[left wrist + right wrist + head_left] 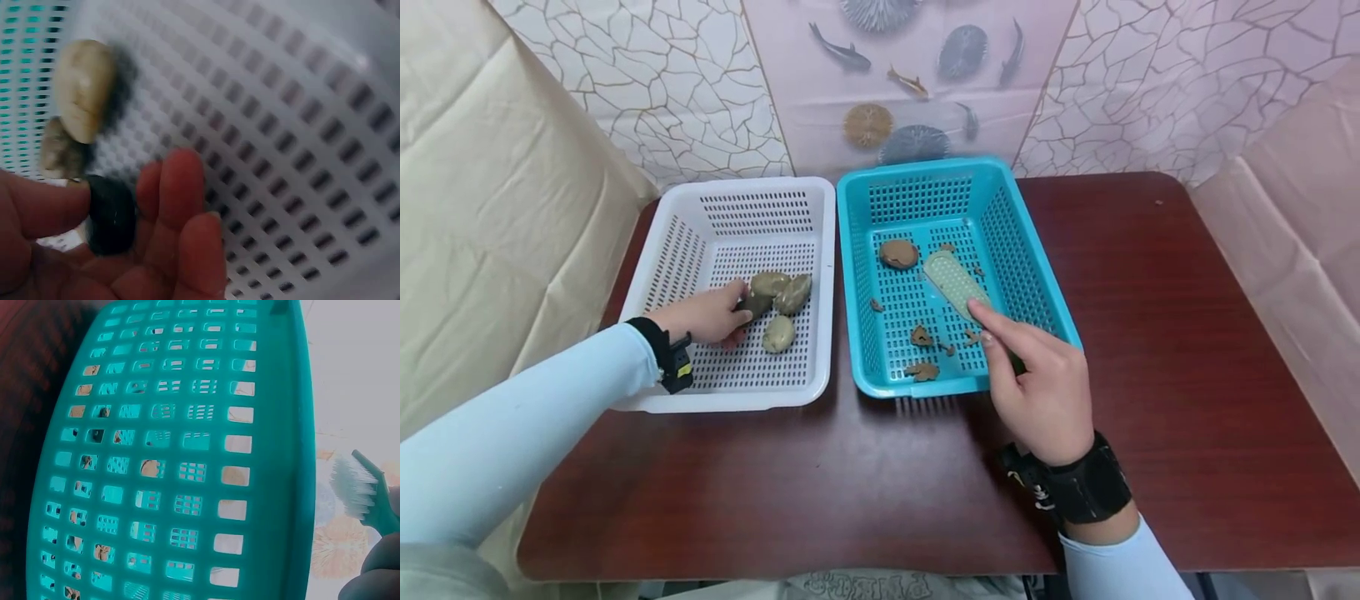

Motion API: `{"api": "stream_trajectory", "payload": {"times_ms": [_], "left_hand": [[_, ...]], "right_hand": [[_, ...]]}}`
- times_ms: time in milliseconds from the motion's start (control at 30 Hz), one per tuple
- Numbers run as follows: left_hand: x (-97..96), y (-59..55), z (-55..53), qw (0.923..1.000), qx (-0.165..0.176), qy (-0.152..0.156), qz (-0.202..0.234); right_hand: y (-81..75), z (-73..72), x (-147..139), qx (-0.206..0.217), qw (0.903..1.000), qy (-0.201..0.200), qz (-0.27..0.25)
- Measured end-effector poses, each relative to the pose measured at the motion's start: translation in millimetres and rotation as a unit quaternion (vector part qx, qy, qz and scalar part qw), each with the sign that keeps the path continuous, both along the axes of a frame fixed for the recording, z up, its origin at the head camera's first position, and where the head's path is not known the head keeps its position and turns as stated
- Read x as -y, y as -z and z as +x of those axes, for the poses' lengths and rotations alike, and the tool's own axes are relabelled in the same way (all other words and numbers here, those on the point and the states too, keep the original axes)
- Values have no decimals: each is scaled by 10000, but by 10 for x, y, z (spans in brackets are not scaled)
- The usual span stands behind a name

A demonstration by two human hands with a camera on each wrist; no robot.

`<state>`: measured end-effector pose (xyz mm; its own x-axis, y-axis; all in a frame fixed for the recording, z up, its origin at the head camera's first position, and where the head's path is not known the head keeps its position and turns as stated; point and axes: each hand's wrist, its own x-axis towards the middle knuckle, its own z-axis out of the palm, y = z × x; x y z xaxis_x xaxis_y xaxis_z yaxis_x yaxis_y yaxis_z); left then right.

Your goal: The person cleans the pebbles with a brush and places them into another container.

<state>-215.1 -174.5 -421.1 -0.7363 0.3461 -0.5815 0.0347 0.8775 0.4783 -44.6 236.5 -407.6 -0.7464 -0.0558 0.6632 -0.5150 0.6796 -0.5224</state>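
Observation:
In the head view my left hand [703, 315] reaches into the white basket [822, 350] on the left. Its thumb and fingers pinch a dark stone [111, 215], as the left wrist view shows. Several lighter, greenish-tan stones [778, 333] lie beside it on the basket floor. My right hand [1041, 387] grips the handle of a green brush [955, 282] above the near right side of the teal basket [1045, 267]. White bristles [351, 485] show on the brush in the right wrist view.
Inside the teal basket lie a rounded brown lump [898, 254] and several broken brown pieces [922, 371]. Both baskets stand side by side at the back of a dark reddish table [1165, 375]. Behind it hangs a patterned cloth [715, 92].

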Motion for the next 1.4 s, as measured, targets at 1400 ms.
{"api": "stream_trajectory", "payload": {"times_ms": [1400], "left_hand": [[-2775, -321, -653, 9065, -2241, 2778, -2255]], "right_hand": [[-10, 92, -144, 134, 9830, 175, -1822]]}}
